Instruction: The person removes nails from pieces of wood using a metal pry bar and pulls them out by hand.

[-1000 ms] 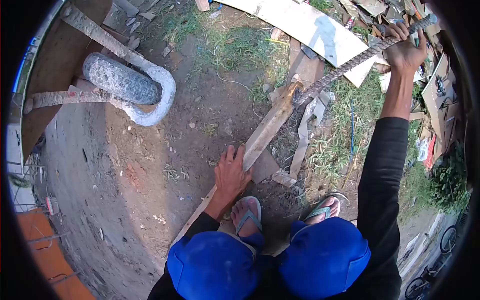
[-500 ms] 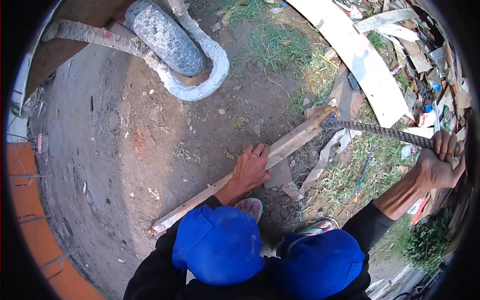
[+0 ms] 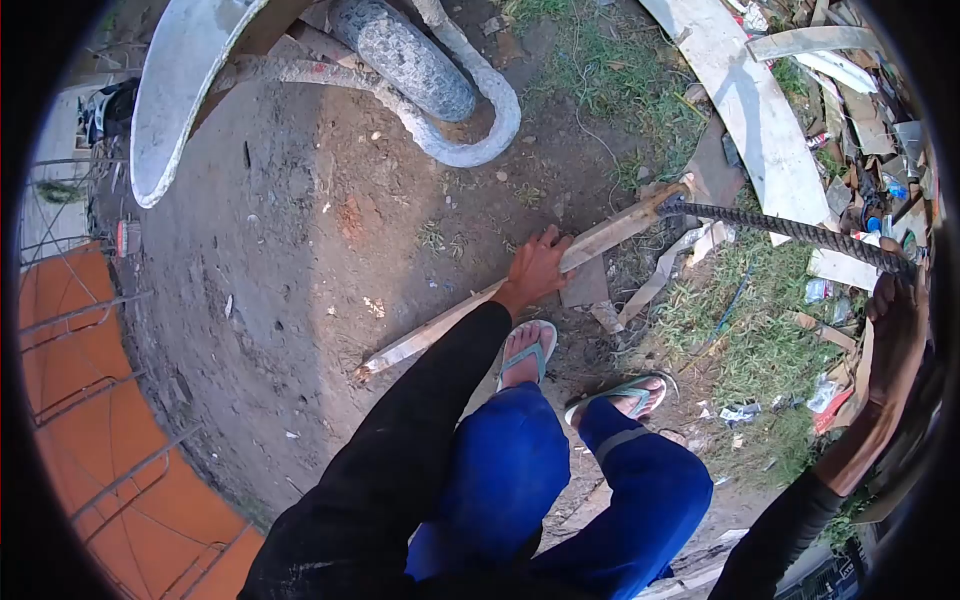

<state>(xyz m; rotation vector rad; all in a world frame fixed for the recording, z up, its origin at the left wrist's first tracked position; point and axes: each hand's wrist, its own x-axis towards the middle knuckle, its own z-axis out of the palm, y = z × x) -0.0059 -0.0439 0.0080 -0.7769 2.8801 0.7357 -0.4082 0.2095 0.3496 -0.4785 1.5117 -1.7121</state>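
A long wooden beam (image 3: 450, 325) lies slantwise on the dirt ground in front of my feet. My left hand (image 3: 537, 265) is closed over its middle, fingers curled across the top. A ribbed steel bar (image 3: 790, 229) meets the beam near its far right end; its tip is too small to make out exactly. At the bar's other end, by the right edge of the view, my right hand (image 3: 893, 315) is wrapped around it, partly in shadow.
My sandalled feet (image 3: 527, 352) stand just behind the beam. A grey cylinder (image 3: 405, 60) and a curved, crusted bar (image 3: 485, 150) lie ahead. White boards (image 3: 745, 110) and heaped scrap (image 3: 850, 110) are at right. An orange surface with metal rods (image 3: 100, 400) is at left.
The view has shifted and my legs are straighter. My right hand is lower and farther right, still on the bar's end. My left hand stays on the beam.
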